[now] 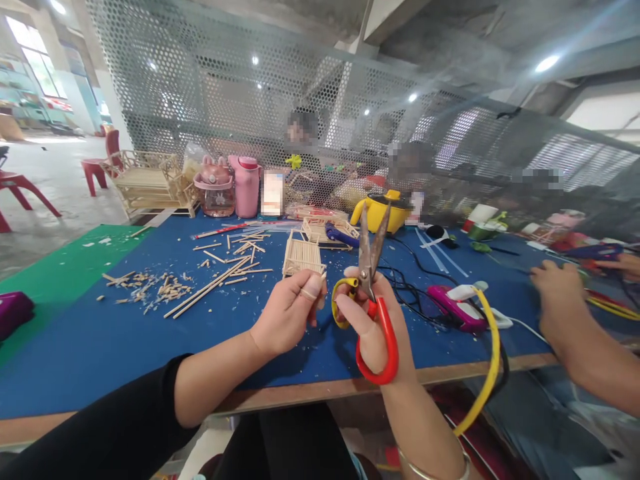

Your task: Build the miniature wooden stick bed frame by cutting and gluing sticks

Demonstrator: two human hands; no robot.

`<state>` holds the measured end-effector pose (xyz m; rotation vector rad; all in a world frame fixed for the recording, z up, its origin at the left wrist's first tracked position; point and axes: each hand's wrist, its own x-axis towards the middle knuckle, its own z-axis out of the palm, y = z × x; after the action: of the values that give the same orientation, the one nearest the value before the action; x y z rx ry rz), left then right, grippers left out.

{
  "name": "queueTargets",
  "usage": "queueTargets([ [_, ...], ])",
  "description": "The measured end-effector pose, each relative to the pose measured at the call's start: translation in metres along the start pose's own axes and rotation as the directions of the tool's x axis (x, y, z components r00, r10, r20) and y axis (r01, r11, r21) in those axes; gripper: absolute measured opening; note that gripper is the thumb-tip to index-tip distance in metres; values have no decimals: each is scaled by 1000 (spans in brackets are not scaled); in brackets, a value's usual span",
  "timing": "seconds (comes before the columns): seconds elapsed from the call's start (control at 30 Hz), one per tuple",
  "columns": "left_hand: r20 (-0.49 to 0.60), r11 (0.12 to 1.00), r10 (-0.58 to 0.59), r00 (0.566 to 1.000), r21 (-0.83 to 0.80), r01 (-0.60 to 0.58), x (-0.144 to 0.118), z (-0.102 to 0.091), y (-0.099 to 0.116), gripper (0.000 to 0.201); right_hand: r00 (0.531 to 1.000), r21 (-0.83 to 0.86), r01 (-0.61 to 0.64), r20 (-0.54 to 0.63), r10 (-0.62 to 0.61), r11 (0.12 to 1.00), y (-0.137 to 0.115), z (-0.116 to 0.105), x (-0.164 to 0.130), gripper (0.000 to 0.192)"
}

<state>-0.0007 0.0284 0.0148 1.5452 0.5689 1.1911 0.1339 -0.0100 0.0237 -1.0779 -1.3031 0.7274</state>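
My right hand [400, 320] grips a pair of scissors [369, 260], one handle loop red and the other yellow. The blades point up and stand slightly apart, with nothing between them. To their left, my left hand [285, 313] is closed in a pinch, and the pale tip of a small wooden stick [324, 274] shows above its fingertips. Just behind that hand is a small slatted wooden piece [304, 256], partly hidden by it. Loose wooden sticks [210, 293] and short offcuts [173, 288] lie left of my hands.
Behind the blue tabletop [200, 363] rises a perforated metal screen [225, 87]. A wooden rack [150, 183], pink bottle [247, 187] and yellow pot [383, 212] stand along the back. A magenta device [457, 310] and cables lie right, near another person's hand [557, 290].
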Motion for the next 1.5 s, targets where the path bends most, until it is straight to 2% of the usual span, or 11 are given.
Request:
queueTargets([
  [0.17,47,993,-102,994,-50,104,3,-2,-5,34,999,-296,-6,-42,-7,955,-10,-18,18,41],
  [0.23,24,993,-120,993,-12,120,4,-4,-7,31,999,-560,-47,-44,26,827,-3,-39,33,42],
  [0.37,25,988,-151,988,-38,151,6,-4,-9,25,988,-919,-84,-26,155,384,26,-84,71,45],
  [0.6,26,963,-227,973,152,221,9,-6,-9,28,967,-973,96,141,211,208,20,-88,99,31],
  [0.67,-9,949,-220,976,228,216,11,-8,-11,28,966,-956,206,233,115,208,5,-71,90,35],
  [0.73,-36,935,-163,986,314,166,13,-13,-13,30,823,-769,554,563,-72,319,-6,-51,79,34],
  [0.8,-57,914,-79,995,394,95,15,-18,-15,32,694,-614,712,686,-216,341,-11,-31,73,24],
  [0.87,-81,895,-19,997,443,53,18,-24,-15,32,633,-543,770,719,-289,335,-10,-15,73,18],
  [1.23,-158,812,131,979,584,-14,28,-41,-10,30,584,-486,799,486,-650,354,7,11,83,16],
  [1.37,-126,787,156,980,615,-47,38,-38,-6,30,537,-437,837,542,-646,329,4,7,92,9],
  [1.5,-98,768,182,978,636,-80,51,-36,2,30,582,-485,802,504,-638,349,-7,6,103,8],
])
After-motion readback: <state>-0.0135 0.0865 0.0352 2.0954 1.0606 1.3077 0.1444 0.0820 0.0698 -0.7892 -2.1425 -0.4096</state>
